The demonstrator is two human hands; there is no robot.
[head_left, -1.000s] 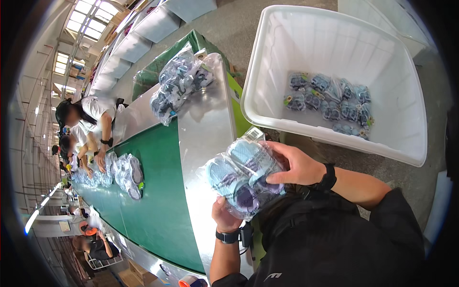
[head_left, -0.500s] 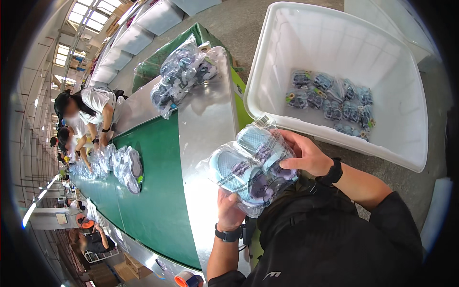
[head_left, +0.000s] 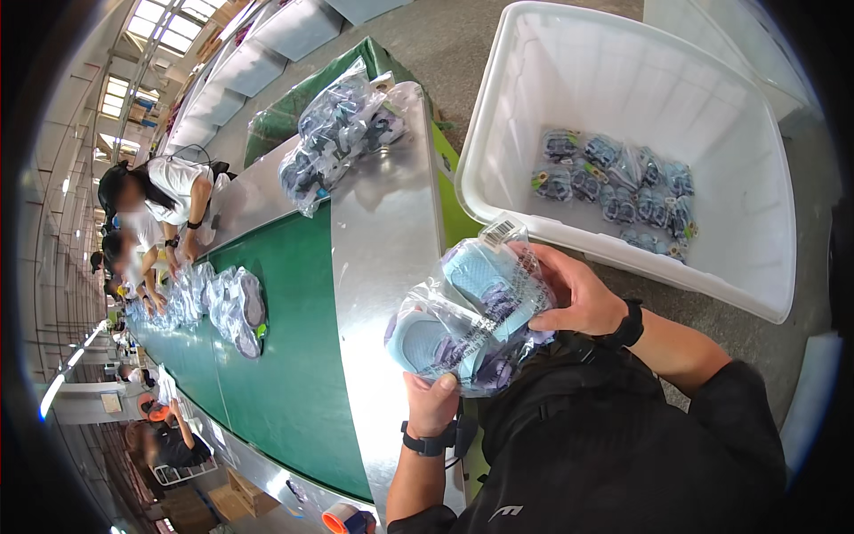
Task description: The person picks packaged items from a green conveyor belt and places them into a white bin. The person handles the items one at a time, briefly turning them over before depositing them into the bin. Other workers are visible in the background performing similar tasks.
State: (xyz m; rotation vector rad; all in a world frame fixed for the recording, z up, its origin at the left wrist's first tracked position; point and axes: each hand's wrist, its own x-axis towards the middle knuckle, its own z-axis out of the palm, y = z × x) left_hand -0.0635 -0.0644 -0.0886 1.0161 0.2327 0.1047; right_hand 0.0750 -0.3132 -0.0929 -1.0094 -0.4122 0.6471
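A pair of light blue and purple shoes [head_left: 476,276] in a clear plastic bag is held before me, over the end of the metal table. My right hand [head_left: 583,298] grips the right side of the bagged pair, thumb on top. At the lower left edge, my left hand [head_left: 432,400] holds the bag with its thumb over the front; its other fingers are hidden underneath. A barcode label [head_left: 500,233] shows at the bag's upper end.
The large white bin [head_left: 747,116] at the right holds several bagged pairs. More bagged shoes [head_left: 334,133] are piled on the metal table [head_left: 378,214]. Others [head_left: 236,311] lie on the green belt [head_left: 294,383], where co-workers [head_left: 178,191] reach in. A tape roll [head_left: 342,519] sits at the near edge.
The bagged shoes have tilted, and the barcode label faces me more fully. My left hand's thumb has moved onto the bag's front. The co-workers' arms have shifted slightly.
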